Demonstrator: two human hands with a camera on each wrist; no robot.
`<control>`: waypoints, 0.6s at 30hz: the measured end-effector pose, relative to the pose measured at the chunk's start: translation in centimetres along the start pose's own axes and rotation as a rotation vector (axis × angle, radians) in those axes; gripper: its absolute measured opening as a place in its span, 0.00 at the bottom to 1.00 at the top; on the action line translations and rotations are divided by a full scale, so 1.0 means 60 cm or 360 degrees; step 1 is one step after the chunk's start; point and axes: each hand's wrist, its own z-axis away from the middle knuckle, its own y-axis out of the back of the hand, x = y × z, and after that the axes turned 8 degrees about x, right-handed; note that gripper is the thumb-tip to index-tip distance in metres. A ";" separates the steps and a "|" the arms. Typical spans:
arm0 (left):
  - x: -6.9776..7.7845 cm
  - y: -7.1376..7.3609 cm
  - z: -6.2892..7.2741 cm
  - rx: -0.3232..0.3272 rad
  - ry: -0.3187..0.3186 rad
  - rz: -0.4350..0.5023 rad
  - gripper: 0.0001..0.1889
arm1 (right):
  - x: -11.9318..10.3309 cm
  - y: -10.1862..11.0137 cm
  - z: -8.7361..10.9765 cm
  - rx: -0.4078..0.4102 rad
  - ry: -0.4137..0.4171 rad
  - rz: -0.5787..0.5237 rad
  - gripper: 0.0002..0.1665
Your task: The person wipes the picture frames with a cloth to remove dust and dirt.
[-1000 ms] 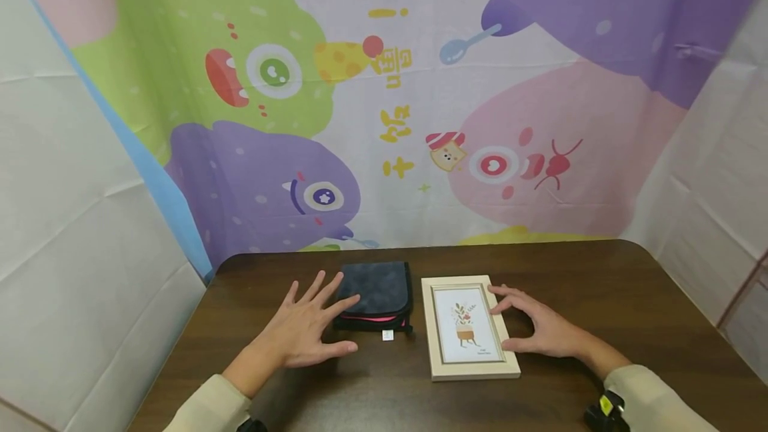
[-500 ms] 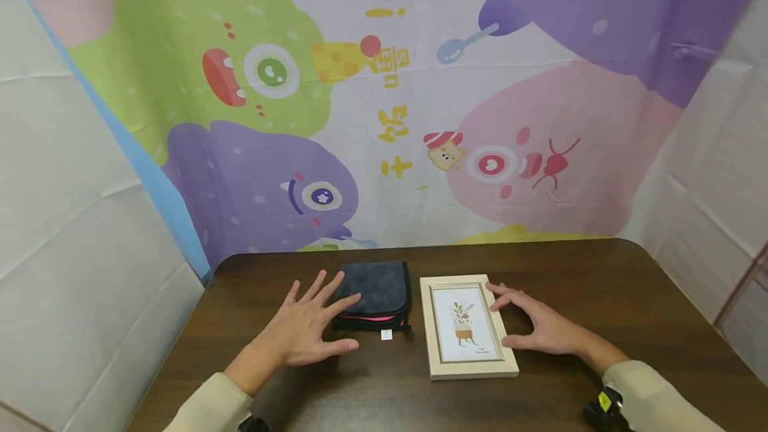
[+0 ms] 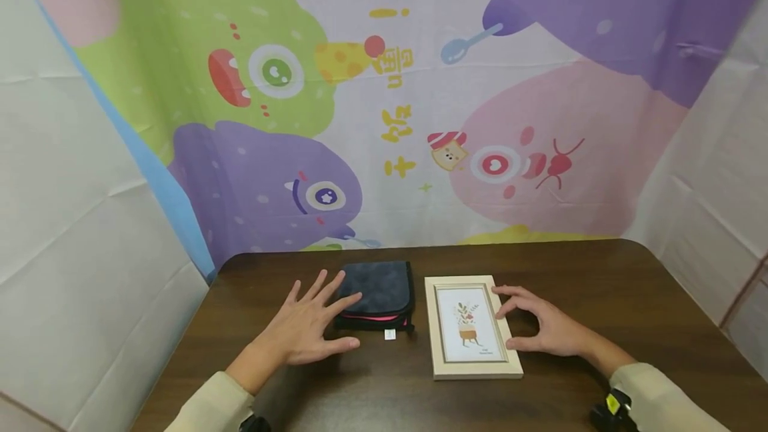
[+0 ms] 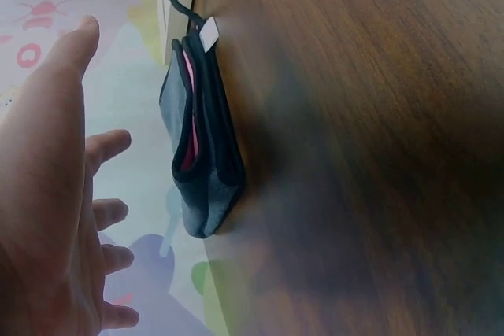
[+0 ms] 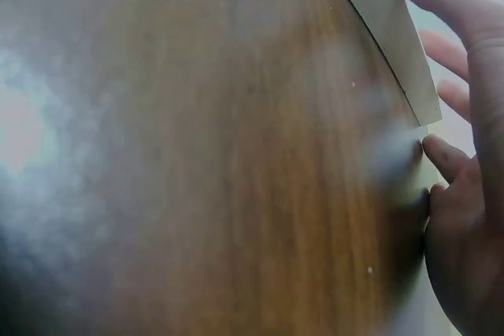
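Note:
A dark blue zip pouch [image 3: 379, 287] with a pink lining and a small white tag lies flat at the middle of the table. My left hand [image 3: 307, 331] is spread wide beside it, its fingertips overlapping the pouch's left side in the head view. In the left wrist view the pouch [image 4: 206, 135] stands apart from the hand [image 4: 47, 171], which holds nothing. To the right lies a cream picture frame [image 3: 435, 325] around a plant-pot print. My right hand [image 3: 551, 329] has its thumb and fingertips right at the frame's right edge, fingers gently bent and not wrapped around it.
Both things lie on a dark brown wooden table [image 3: 360, 399] with rounded back corners. Behind it hangs a cloth [image 3: 414, 219] printed with cartoon monsters. Pale sheets [image 3: 90, 219] close in the left and right sides.

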 end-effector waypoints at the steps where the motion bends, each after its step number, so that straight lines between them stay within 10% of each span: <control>1: -0.001 0.001 0.000 -0.0001 0.0003 0.0002 0.43 | 0.001 0.000 0.000 -0.0005 0.0007 -0.0001 0.26; 18: -0.002 -0.007 -0.031 0.0070 -0.0088 -0.0054 0.45 | 0.003 0.001 0.007 -0.0062 -0.0035 -0.0060 0.25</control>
